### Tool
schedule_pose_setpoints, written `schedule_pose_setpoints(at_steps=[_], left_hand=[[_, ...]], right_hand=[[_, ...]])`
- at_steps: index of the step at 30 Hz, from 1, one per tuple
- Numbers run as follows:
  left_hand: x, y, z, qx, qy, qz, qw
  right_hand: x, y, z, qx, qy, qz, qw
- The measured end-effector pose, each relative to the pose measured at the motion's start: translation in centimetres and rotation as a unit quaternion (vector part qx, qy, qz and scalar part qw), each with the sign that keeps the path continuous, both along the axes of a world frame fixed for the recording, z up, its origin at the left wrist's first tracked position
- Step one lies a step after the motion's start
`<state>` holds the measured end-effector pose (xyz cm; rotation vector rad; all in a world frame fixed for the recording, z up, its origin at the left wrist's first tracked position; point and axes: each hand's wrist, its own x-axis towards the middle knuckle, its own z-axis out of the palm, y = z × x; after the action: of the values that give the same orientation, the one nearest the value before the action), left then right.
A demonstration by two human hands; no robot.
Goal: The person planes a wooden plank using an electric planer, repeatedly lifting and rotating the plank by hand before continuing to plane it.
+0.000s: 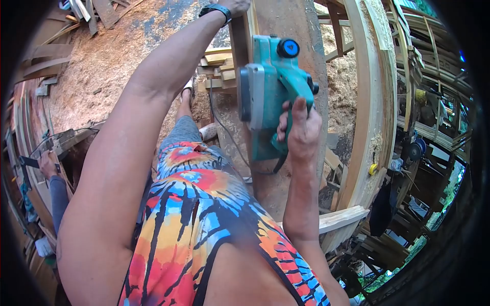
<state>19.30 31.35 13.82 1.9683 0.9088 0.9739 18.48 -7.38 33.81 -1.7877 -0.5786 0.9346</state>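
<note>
My right hand (302,130) is closed round the rear handle of a teal electric planer (270,97), which has a blue-capped knob at its far end and a dark belt cover on its left side. The planer rests on a wide brown board (317,66). A thin strip of wood (252,20) runs along the left part of that board. At the top edge my left hand (236,6) reaches towards the strip; its fingers are mostly cut off by the frame. A black watch is on that wrist.
Shavings (117,71) cover the ground. A cable (224,127) hangs left of the board. Long planks (365,102) stand right, stacked offcuts (220,66) left. A co-worker's hand (48,166) shows at far left. An angle grinder (417,148) lies far right.
</note>
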Motion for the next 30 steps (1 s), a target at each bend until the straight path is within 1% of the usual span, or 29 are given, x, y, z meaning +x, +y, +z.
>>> schedule_pose_setpoints(at_steps=[4, 6, 8, 9, 10, 11, 12, 13, 14, 15, 16, 17, 18, 19, 20, 23, 26, 29, 30], left_hand=[[-3.8, 0.1, 1.3, -0.055, 0.02, 0.001, 0.998], [-6.8, -0.7, 1.9, -0.121, 0.041, 0.01, 0.992], [-9.6, -3.3, 1.6, -0.199, 0.06, 0.034, 0.978], [-10.5, -5.0, 1.0, -0.194, 0.089, 0.082, 0.974], [-10.9, -6.8, -0.6, -0.269, 0.038, 0.105, 0.957], [-12.3, -8.7, 0.5, -0.334, 0.083, 0.018, 0.939], [-12.7, -10.6, -1.5, -0.354, 0.036, 0.009, 0.934], [-13.3, -13.4, -0.5, -0.396, -0.007, -0.002, 0.918], [-13.4, -15.6, -0.5, -0.437, -0.004, -0.004, 0.9], [-13.4, -17.8, -0.6, -0.468, -0.028, -0.01, 0.883], [-13.5, -19.9, 0.3, -0.449, 0.014, -0.023, 0.893], [-13.4, -22.6, 1.2, -0.392, -0.002, -0.026, 0.92], [-13.1, -24.2, 0.3, -0.324, 0.01, -0.05, 0.945], [-12.7, -25.3, 0.2, -0.272, 0.036, -0.093, 0.957], [-12.1, -27.0, 1.6, -0.286, 0.048, -0.059, 0.955], [-10.4, -30.2, 4.2, -0.232, 0.155, -0.052, 0.959], [-9.4, -31.6, 6.1, -0.226, 0.258, -0.079, 0.936], [-8.6, -31.4, 3.3, -0.249, 0.264, -0.09, 0.927], [-9.4, -31.5, 3.9, -0.236, 0.212, -0.091, 0.944]], right_hand=[[1.5, 5.6, 0.0, 0.008, -0.019, 0.027, 0.999], [2.0, 7.7, 0.0, 0.027, -0.024, 0.026, 0.999], [2.1, 7.4, 0.2, 0.041, -0.025, 0.019, 0.999], [2.0, 7.2, 0.2, 0.047, -0.024, 0.018, 0.998], [1.8, 6.4, 0.6, 0.06, -0.019, -0.005, 0.998], [1.6, 4.9, 1.0, 0.055, -0.011, -0.017, 0.998], [1.4, 3.2, 1.5, 0.05, -0.003, -0.029, 0.998], [1.2, 1.4, 2.0, 0.049, 0.006, -0.038, 0.998], [0.8, -0.6, 2.4, 0.047, 0.015, -0.047, 0.998], [0.5, -2.7, 2.6, 0.044, 0.021, -0.048, 0.998], [0.1, -4.7, 2.6, 0.04, 0.028, -0.05, 0.998], [-0.2, -6.5, 2.5, 0.025, 0.024, -0.062, 0.997], [-0.5, -8.2, 2.3, 0.009, 0.021, -0.074, 0.997], [-0.8, -9.9, 2.0, 0.007, 0.015, -0.086, 0.996], [-1.0, -11.5, 1.5, 0.006, 0.01, -0.096, 0.995], [-1.4, -15.0, 0.9, 0.003, 0.012, -0.138, 0.99], [-1.9, -17.2, 0.2, -0.001, 0.014, -0.182, 0.983], [-2.3, -18.6, -1.3, -0.004, 0.02, -0.201, 0.979], [-2.1, -18.8, -1.8, -0.001, 0.022, -0.201, 0.979]])
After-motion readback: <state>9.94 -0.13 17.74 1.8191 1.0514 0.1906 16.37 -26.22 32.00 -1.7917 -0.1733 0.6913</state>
